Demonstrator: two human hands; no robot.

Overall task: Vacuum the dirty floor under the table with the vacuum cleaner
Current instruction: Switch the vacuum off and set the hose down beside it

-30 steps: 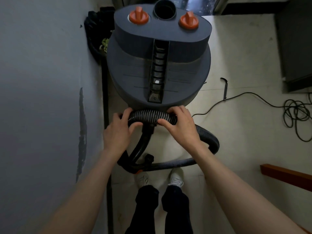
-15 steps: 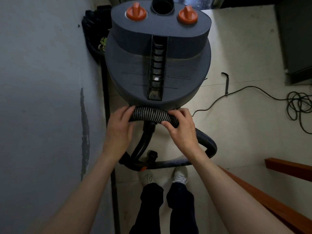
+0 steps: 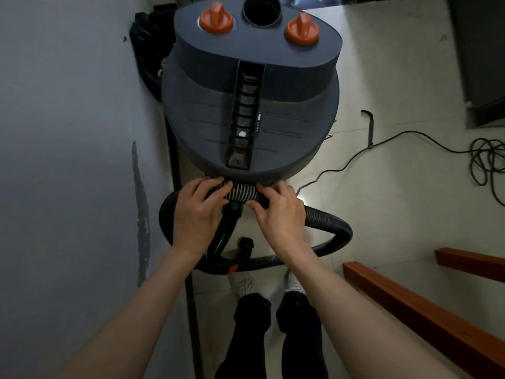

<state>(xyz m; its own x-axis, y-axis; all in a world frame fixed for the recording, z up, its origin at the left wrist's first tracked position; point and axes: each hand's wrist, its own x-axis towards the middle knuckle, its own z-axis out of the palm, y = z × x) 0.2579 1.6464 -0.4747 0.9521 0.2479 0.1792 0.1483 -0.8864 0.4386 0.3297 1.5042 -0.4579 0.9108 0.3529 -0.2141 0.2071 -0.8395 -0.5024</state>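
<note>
A dark grey drum vacuum cleaner (image 3: pixel 251 105) with two orange knobs and a round port on top stands on the floor in front of me. Its black ribbed hose (image 3: pixel 328 222) lies coiled across the near edge of the drum and loops down toward my feet. My left hand (image 3: pixel 196 212) grips the hose at the left, fingers curled over it. My right hand (image 3: pixel 278 212) grips the same coil at the right. Between the hands a short stretch of ribbed hose shows.
A grey wall (image 3: pixel 68 160) runs close along the left. A black power cord (image 3: pixel 410 143) trails right over the pale floor to a tangle (image 3: pixel 489 162). Orange-brown wooden beams (image 3: pixel 410 305) lie at the lower right. A dark cabinet (image 3: pixel 481 58) stands at the upper right.
Both hands have closed in toward each other along the hose coil. The view has shifted, bringing the wooden beams further into sight.
</note>
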